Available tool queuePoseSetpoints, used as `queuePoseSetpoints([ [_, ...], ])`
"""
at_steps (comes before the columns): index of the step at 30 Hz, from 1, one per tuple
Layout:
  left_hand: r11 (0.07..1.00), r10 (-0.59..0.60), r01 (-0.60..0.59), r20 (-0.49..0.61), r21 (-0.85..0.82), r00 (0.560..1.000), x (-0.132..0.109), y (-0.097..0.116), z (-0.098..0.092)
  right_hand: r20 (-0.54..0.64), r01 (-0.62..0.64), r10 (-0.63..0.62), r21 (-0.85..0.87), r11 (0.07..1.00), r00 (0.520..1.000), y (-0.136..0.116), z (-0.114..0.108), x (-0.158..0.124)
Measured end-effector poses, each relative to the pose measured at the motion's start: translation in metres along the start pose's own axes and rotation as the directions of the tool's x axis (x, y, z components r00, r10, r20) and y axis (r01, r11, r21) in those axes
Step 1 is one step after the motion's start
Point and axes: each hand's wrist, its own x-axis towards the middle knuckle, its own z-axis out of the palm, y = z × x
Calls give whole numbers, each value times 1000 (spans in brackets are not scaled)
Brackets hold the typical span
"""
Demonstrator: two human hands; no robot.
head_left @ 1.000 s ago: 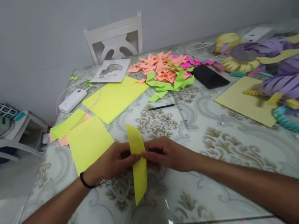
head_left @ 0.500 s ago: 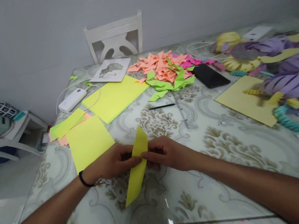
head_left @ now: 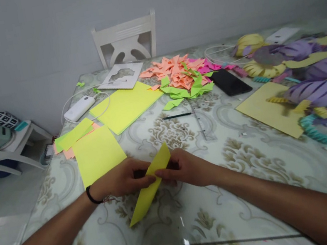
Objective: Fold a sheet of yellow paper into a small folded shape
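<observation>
Near the tabletop's [head_left: 227, 195] near edge, the left hand [head_left: 120, 183] and right hand [head_left: 186, 169] meet at the middle of a slanted yellow paper strip [head_left: 146, 195], fingers [head_left: 146, 179] pinching it from both sides (likely to steady a crease). Spare yellow sheets [head_left: 97, 153] lie toward the left edge.

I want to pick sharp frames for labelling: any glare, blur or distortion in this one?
Head view: soft, even light with faint shadows; two small glare streaks on the glass tabletop near its front edge; the yellow paper strip is sharp; wide-lens bowing toward the edges, and the top right corner darkens.
</observation>
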Motion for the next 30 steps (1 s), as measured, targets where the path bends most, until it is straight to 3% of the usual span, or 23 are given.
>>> queuePoseSetpoints([
  [8, 999, -38, 38, 18, -14, 999, -1, 0, -4, -4, 28, -27, 46, 999, 1000, 1, 0, 1],
  [18, 994, -16, 19, 35, -105, 999, -1, 3, -9, -17, -23, 27, 179, 984, 1000, 1, -1, 2],
  [24, 994, -57, 59, 27, -92, 998, 0, 1, -7, 5, -69, 69, 155, 985, 998, -2, -3, 3],
  [30, 995, -20, 23, 30, -97, 999, 1, 1, -7, 5, -74, 74, 172, 982, 997, -4, -2, 4],
])
